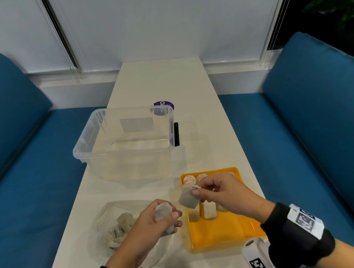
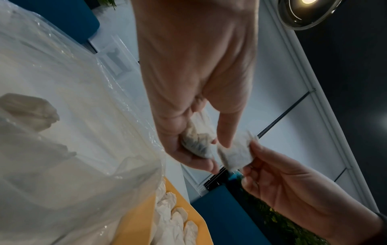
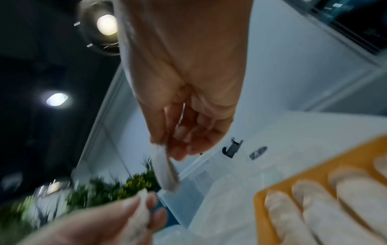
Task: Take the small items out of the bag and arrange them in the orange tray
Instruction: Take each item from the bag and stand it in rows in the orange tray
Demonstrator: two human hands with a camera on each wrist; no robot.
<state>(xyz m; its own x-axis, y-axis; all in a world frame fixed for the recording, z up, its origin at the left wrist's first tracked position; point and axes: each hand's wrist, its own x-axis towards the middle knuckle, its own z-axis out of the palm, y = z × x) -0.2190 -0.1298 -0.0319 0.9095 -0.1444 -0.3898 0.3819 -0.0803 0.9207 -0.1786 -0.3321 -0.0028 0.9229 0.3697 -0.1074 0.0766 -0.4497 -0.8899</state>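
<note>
A clear plastic bag point(image 1: 106, 222) lies on the white table, with several pale sachets point(image 1: 121, 227) inside. Above the bag's right edge, my left hand point(image 1: 160, 220) grips one crumpled sachet point(image 1: 163, 213) in curled fingers. Right of it, my right hand point(image 1: 203, 189) pinches the top corner of a second sachet point(image 1: 187, 199), which dangles over the left rim of the orange tray point(image 1: 219, 233). Several sachets point(image 1: 210, 211) lie in rows in the tray's far half. The left wrist view shows both held sachets point(image 2: 196, 144) point(image 2: 234, 154) almost touching.
A clear, lidless storage box point(image 1: 126, 144) stands behind the bag and tray, with a purple round sticker point(image 1: 164, 107) on the table past it. Blue sofas flank the narrow table on both sides. A white tagged block point(image 1: 255, 255) sits at the tray's near right corner.
</note>
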